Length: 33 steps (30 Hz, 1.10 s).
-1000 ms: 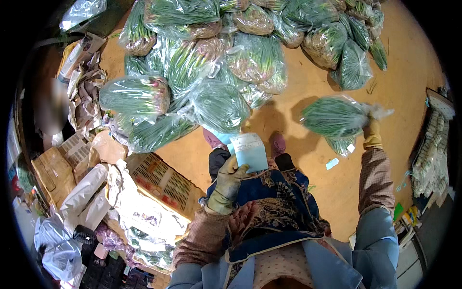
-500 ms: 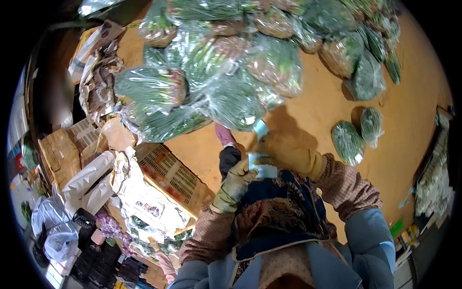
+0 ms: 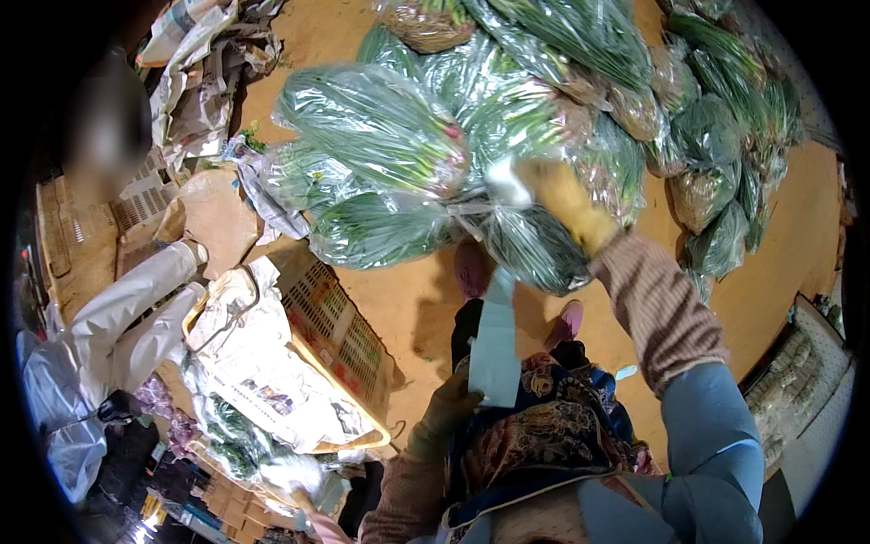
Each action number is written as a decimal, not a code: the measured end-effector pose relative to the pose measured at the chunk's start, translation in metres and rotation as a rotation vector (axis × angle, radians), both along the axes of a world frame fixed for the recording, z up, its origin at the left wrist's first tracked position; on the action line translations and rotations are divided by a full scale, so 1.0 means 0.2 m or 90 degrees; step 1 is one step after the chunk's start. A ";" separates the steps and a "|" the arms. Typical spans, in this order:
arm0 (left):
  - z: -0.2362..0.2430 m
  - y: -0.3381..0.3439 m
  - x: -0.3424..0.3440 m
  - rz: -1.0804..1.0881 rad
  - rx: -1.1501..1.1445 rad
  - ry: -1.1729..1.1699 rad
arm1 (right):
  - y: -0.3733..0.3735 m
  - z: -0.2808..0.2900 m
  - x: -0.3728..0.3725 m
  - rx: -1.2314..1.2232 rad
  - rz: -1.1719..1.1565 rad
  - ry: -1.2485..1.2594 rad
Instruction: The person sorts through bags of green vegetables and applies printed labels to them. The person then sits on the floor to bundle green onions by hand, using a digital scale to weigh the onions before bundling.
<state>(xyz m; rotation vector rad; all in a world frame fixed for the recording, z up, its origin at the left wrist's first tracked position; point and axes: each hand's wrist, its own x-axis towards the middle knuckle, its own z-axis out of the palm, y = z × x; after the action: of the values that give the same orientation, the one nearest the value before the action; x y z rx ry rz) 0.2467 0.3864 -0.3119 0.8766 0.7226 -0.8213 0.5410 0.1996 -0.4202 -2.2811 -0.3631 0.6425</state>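
Observation:
My left hand (image 3: 453, 399), in a dim, dirty glove, grips a long light-blue strip of labels (image 3: 494, 340) above my apron. My right hand (image 3: 562, 204), in a yellow glove and blurred by motion, reaches over the bagged green onions, its fingers on a small pale piece (image 3: 507, 181) that looks like a label. It is over the junction of several clear bags, beside a large bag with pink-white bulbs (image 3: 372, 136) and above a darker bag (image 3: 535, 249).
More bagged onions (image 3: 725, 127) are heaped at the upper right. A crate (image 3: 326, 335) draped in white paper stands left, near cardboard (image 3: 208, 218) and crumpled paper (image 3: 195, 91). Another person's pink sleeve (image 3: 322, 526) shows at the bottom. A pale padded bundle (image 3: 788, 381) lies at right.
My right hand let go of the bag it held, came to the labels, then moved forward onto the pile. The blue strip now hangs out longer. The view shifted toward the onion pile.

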 end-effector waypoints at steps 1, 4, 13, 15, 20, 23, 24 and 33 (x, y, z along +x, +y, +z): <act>-0.01 0.06 -0.05 0.017 0.004 0.013 | 0.13 0.01 0.15 -0.093 -0.127 -0.031; -0.10 0.18 -0.12 0.022 0.036 0.031 | 0.38 -0.26 0.32 -0.148 0.022 -0.152; -0.12 0.32 -0.09 0.037 -0.010 0.095 | 0.86 -0.53 0.03 -0.204 -0.071 -0.281; -0.11 0.31 -0.07 0.062 -0.018 0.115 | 0.80 -0.53 0.11 -0.234 -0.078 -0.200; -0.08 0.26 -0.06 0.020 -0.005 0.097 | 0.64 -0.58 0.17 -0.219 -0.001 -0.267; -0.03 0.21 -0.01 -0.035 0.030 0.080 | 0.58 -0.47 0.07 -0.193 -0.147 -0.256; 0.00 0.16 0.01 -0.014 0.048 0.066 | 0.49 -0.37 0.01 -0.162 -0.136 -0.186; 0.14 -0.39 0.20 0.013 0.120 0.031 | -0.94 0.37 -1.05 -0.164 -0.276 0.252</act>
<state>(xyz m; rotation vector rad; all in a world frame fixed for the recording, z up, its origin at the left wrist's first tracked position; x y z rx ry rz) 0.2873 0.3078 -0.2849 1.0201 0.8601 -0.7669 0.3300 0.0111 -0.3468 -2.2911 0.4154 0.9226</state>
